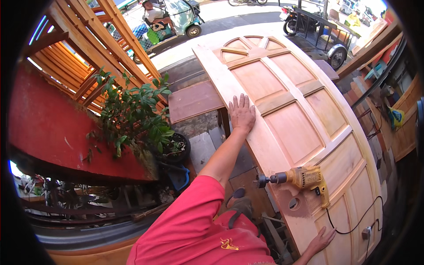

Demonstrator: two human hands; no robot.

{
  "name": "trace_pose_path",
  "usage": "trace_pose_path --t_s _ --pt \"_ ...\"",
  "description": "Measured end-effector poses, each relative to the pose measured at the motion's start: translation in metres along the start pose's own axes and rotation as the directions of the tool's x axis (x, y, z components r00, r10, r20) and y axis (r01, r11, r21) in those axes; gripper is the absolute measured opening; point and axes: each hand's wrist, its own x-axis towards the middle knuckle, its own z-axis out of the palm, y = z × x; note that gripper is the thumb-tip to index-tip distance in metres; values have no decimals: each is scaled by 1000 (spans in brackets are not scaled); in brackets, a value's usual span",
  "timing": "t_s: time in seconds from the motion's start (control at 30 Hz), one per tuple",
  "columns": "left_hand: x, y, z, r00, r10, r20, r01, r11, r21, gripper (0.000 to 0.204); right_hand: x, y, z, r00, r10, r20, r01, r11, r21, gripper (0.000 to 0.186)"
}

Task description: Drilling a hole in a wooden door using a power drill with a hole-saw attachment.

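Note:
A pale wooden panel door point(293, 132) with an arched fan design at its far end lies flat before me. My left hand point(242, 114) rests on its left stile, fingers stretched out and nothing held. Lower right, my right hand point(321, 241) is open over the door's near part, its fingers apart, close to a black cord point(349, 230). Between the hands a yellow power drill point(304, 177) lies on its side, a hole saw point(262, 180) in its chuck pointing left. Just below the drill, a round hole point(294, 203) goes through the stile, with sawdust around it.
A brown board point(194, 101) juts out from beneath the door at left. Beyond it stand a potted plant point(176, 148), a red wall point(66, 128) and leaning wooden frames point(84, 39). A motorcycle sidecar point(338, 55) and a small vehicle point(176, 20) are on the street.

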Motion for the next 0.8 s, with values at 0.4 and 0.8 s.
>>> trace_pose_path --t_s 0.4,0.8 --pt "0 1 -1 1000 1 -8 -1 1000 -19 70 -1 -1 0 1000 21 15 -21 1000 14 66" --pt "0 -1 2 1000 3 -13 -3 1000 -19 71 0 9 7 999 36 31 -37 999 14 67"
